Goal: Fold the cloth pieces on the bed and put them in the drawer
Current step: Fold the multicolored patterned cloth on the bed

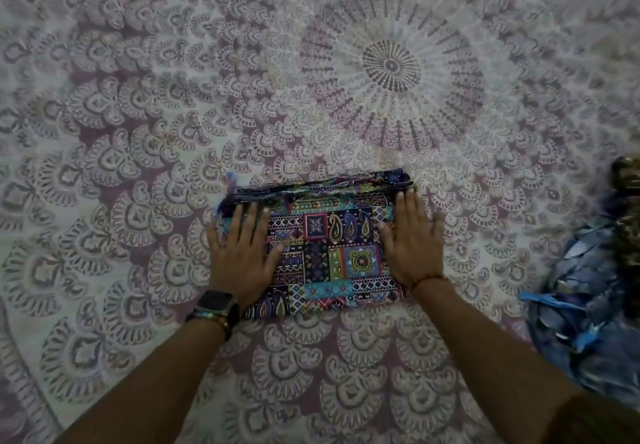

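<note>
A folded cloth (323,246) is laid flat on the bed (138,114), a bit below the middle of the view and pretty much straight in front of the person. It's a patchwork print, all little panels in navy, teal, red and green, with paisley shapes and a mandala square mixed in. The shape is roughly a rectangle, and a bunched, rolled-looking edge can be seen along the far side, with a few frayed threads sticking out at the far left corner.

Both hands are pressed down on it. The left hand (242,253) is laid flat over the left end, fingers (251,218) kept straight and spread a little, pointing away from the body. The right hand (412,239) is set the same way over the right end, palm down, fingers straight and slightly fanned, tips reaching almost to the rolled edge. Nothing is gripped by either one, just flat pressure.

A dark watch (218,305) and some bands are worn on the left wrist, and a thin thread (427,279) is tied round the right.

The bed is covered with a pale sheet printed in a big purple-grey mandala. Off at the right edge, well apart from the cloth, a blue pile (588,312) of crumpled fabric is heaped, with something darker and patterned on top that can't be made out.
</note>
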